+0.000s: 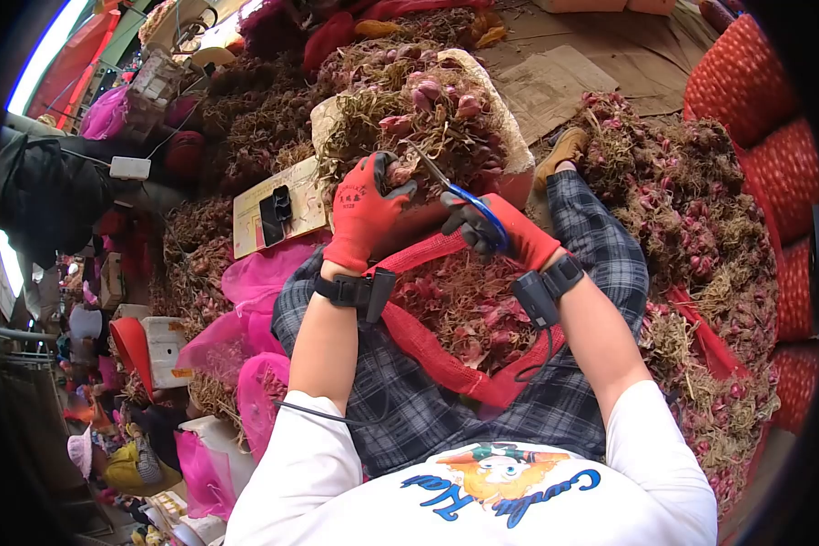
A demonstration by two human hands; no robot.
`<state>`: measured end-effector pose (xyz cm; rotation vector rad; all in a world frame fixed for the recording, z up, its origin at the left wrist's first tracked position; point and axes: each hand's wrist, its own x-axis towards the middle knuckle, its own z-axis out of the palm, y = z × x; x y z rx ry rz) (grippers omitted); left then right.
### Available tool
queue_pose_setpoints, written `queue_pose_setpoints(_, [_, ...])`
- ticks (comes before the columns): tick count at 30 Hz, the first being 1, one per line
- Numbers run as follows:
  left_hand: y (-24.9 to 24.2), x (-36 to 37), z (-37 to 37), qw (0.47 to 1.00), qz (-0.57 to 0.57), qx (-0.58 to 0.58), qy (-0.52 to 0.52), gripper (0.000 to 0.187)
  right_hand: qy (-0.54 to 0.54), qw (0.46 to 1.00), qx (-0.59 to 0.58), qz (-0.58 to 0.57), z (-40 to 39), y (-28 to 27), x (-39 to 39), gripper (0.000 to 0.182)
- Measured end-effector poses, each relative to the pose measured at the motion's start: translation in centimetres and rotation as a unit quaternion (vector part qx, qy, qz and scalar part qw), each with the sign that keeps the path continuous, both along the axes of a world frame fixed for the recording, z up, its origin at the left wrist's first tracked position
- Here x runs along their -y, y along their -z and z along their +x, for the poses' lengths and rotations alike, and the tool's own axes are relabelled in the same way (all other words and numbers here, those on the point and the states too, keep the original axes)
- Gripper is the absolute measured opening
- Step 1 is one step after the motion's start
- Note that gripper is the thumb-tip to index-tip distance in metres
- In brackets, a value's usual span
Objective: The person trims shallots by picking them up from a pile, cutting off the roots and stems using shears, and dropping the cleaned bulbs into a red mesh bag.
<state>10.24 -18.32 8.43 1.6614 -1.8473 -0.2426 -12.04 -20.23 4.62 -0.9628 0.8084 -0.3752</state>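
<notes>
My left hand (pixel 366 202), in a red glove with dark fingertips, is closed around a small shallot bunch (pixel 402 170), partly hidden by the fingers. My right hand (pixel 499 227), gloved the same way, grips blue-handled scissors (pixel 473 202). Their blades point up and left, with the tips close to the bunch and slightly apart. Just beyond both hands stands a foam box (pixel 517 136) heaped with dried shallots (pixel 437 100) and straw-like stalks. Between my legs, a red mesh bag (pixel 419 341) lies open around loose shallots and trimmings (pixel 464 305).
A phone (pixel 270 218) lies on a cardboard piece (pixel 311 196) at left. Pink mesh bags (pixel 264 273) rest by my left leg. Shallot piles (pixel 692 200) spread along the right, beside full red sacks (pixel 742 82). Another person (pixel 136 464) sits at far lower left.
</notes>
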Motion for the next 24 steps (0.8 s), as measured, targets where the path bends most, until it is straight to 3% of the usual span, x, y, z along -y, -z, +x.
queue_pose_setpoints(2, [0.5,0.1,0.3,1.000,0.008,-0.010,-0.001,0.047,0.037,0.999,-0.004,0.011,0.2,0.2,0.4,0.033])
queue_pose_setpoints(4, [1.1,0.0,1.1,0.999,0.031,-0.041,0.003,0.040,-0.012,0.997,-0.080,-0.010,-0.6,0.1,0.5,0.027])
queue_pose_setpoints(5, [1.6,-0.1,1.6,0.979,0.087,-0.183,0.017,0.036,-0.037,0.992,-0.117,-0.021,-1.2,0.0,0.5,0.024])
queue_pose_setpoints(7, [2.2,-0.2,2.3,0.872,0.185,-0.451,0.048,0.028,-0.003,0.999,-0.037,0.024,-2.3,0.6,-1.4,0.024])
queue_pose_setpoints(9, [-0.4,-2.7,0.8,0.778,0.278,-0.561,0.052,0.032,-0.001,0.998,0.046,0.041,-4.4,1.6,-3.8,0.019])
queue_pose_setpoints(11, [-0.8,-5.0,-0.4,0.693,0.323,-0.642,0.066,0.038,0.050,0.998,0.037,0.029,-6.1,1.9,-7.0,0.022])
queue_pose_setpoints(12, [-0.5,-6.3,-1.2,0.609,0.369,-0.696,0.089,0.042,0.054,0.998,0.016,0.039,-7.1,2.3,-8.1,0.026])
queue_pose_setpoints(15, [1.8,-10.4,-4.6,0.516,0.396,-0.756,0.083,0.043,0.141,0.987,0.070,-0.034,-7.2,2.1,-11.3,0.031])
queue_pose_setpoints(16, [4.0,-11.8,-4.9,0.541,0.403,-0.737,0.047,0.043,0.169,0.977,0.126,-0.030,-6.9,2.3,-12.0,0.031])
queue_pose_setpoints(17, [5.1,-12.8,-5.6,0.496,0.404,-0.764,0.085,0.034,0.188,0.974,0.121,-0.039,-6.3,2.6,-12.7,0.031])
queue_pose_setpoints(18, [5.1,-14.0,-6.8,0.677,0.378,-0.620,0.120,0.031,0.207,0.970,0.115,-0.048,-5.5,3.0,-13.3,0.030])
queue_pose_setpoints(19, [5.9,-14.8,-7.3,0.867,0.268,-0.354,0.225,0.026,0.225,0.966,0.109,-0.061,-4.9,3.6,-13.5,0.030])
queue_pose_setpoints(20, [6.7,-15.5,-7.9,0.970,0.086,-0.056,0.223,0.022,0.231,0.964,0.116,-0.065,-4.5,5.0,-13.5,0.028])
queue_pose_setpoints(23, [8.5,-16.3,-8.5,0.931,0.108,-0.196,0.288,0.022,0.242,0.959,0.139,-0.044,-3.8,7.2,-13.7,0.023])
queue_pose_setpoints(24, [8.0,-16.6,-9.1,0.778,0.354,-0.504,0.123,0.023,0.242,0.959,0.146,-0.012,-4.1,6.4,-13.7,0.021])
